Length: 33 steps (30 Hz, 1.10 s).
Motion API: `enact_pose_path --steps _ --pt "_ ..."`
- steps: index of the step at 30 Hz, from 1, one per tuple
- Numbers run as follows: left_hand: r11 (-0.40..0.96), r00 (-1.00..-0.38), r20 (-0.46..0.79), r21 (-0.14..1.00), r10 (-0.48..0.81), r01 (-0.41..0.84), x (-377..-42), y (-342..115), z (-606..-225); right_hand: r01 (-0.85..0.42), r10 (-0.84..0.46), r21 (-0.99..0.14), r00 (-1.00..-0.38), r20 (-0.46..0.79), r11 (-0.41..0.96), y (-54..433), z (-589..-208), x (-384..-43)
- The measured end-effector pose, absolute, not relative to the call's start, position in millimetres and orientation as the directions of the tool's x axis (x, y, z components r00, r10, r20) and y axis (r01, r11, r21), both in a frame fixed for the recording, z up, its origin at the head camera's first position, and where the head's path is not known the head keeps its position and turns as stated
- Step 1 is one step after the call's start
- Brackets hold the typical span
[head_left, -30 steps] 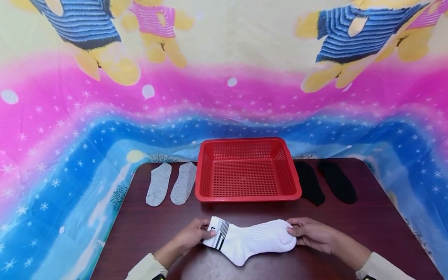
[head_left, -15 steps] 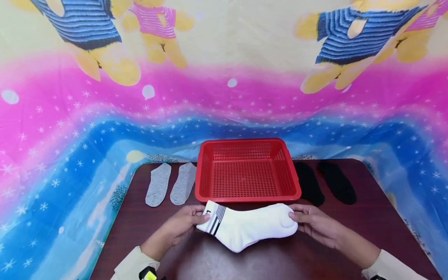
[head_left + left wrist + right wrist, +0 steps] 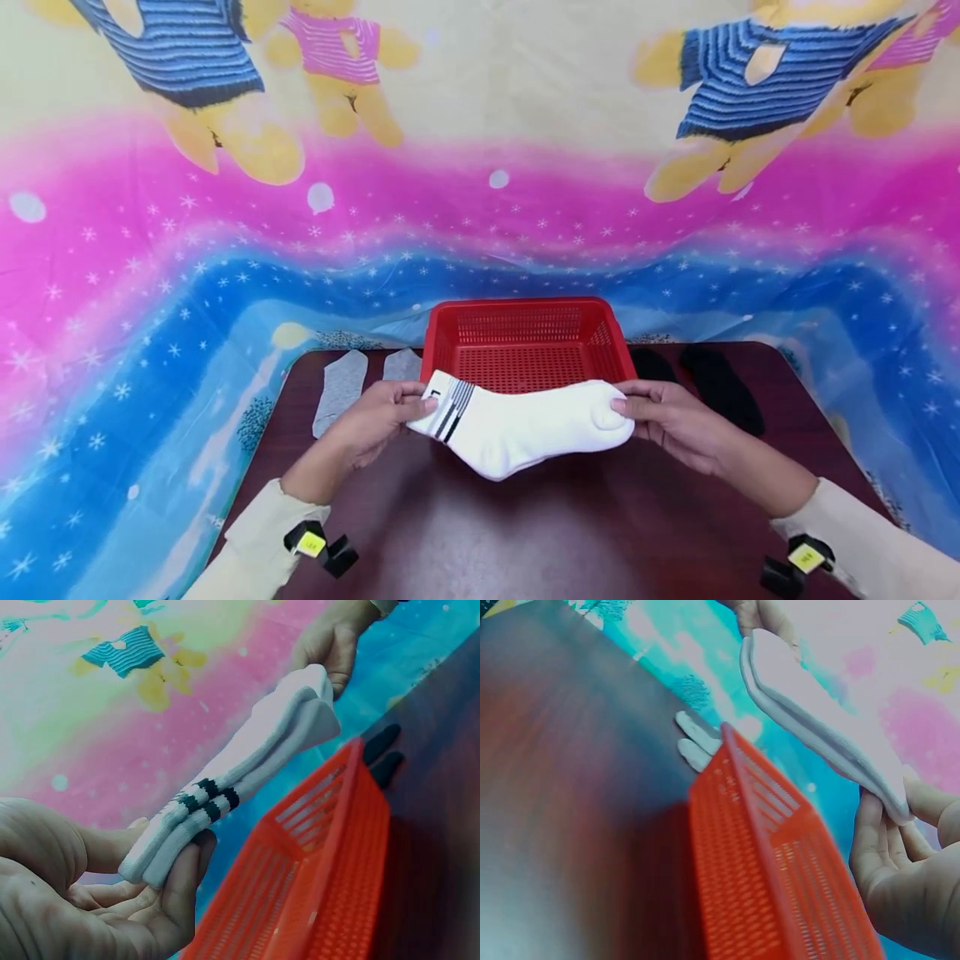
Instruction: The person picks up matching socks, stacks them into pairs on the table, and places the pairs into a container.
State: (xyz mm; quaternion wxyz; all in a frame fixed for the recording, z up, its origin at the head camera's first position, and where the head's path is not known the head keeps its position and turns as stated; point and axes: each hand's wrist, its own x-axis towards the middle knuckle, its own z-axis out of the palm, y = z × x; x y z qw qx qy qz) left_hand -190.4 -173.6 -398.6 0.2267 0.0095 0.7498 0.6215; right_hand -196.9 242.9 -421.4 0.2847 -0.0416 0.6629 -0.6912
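Note:
A pair of white socks, laid one on the other, is stretched sideways between both hands above the table. My left hand pinches the cuff end, which carries dark stripes and a small black letter. At the toe end my right hand pinches between thumb and fingers. Two layers of sock show along the edge in the left wrist view, with the striped cuffs together. Behind the socks stands a red plastic basket, its front wall hidden by them in the head view; nothing lies on the visible part of its floor.
Two grey socks lie on the dark wooden table left of the basket, one partly behind my left hand. Two black socks lie to its right, one mostly covered. A printed cloth hangs behind the table.
Both hands have lifted the white socks off the table and carried them forward, from in front of the basket to over its front edge. The basket and the other socks have stayed put.

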Motion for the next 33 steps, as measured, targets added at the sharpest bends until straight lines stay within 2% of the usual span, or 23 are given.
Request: enact_pose_path --steps 4,10,18,27,33 --pt "0.263 -0.907 -0.361 0.916 0.216 -0.302 -207 -169 -390 0.336 -0.406 -0.941 -0.855 -0.322 0.038 238 -410 -213" --pt "0.242 -0.913 -0.395 0.900 0.105 -0.362 -234 -158 -392 0.323 -0.340 -0.943 -0.881 -0.329 0.075 232 -408 -239" --pt "0.263 -0.909 -0.412 0.885 0.057 -0.385 -268 -144 -401 0.333 -0.291 -0.932 -0.886 -0.362 0.143 227 -420 -272" --pt "0.263 -0.918 -0.396 0.884 -0.024 -0.388 -301 -124 -419 0.279 -0.249 -0.878 -0.886 -0.392 0.389 213 -434 -302" --pt "0.383 -0.932 -0.356 0.853 -0.070 -0.355 -312 -114 -440 0.279 -0.161 -0.801 -0.894 -0.418 0.531 203 -442 -322"
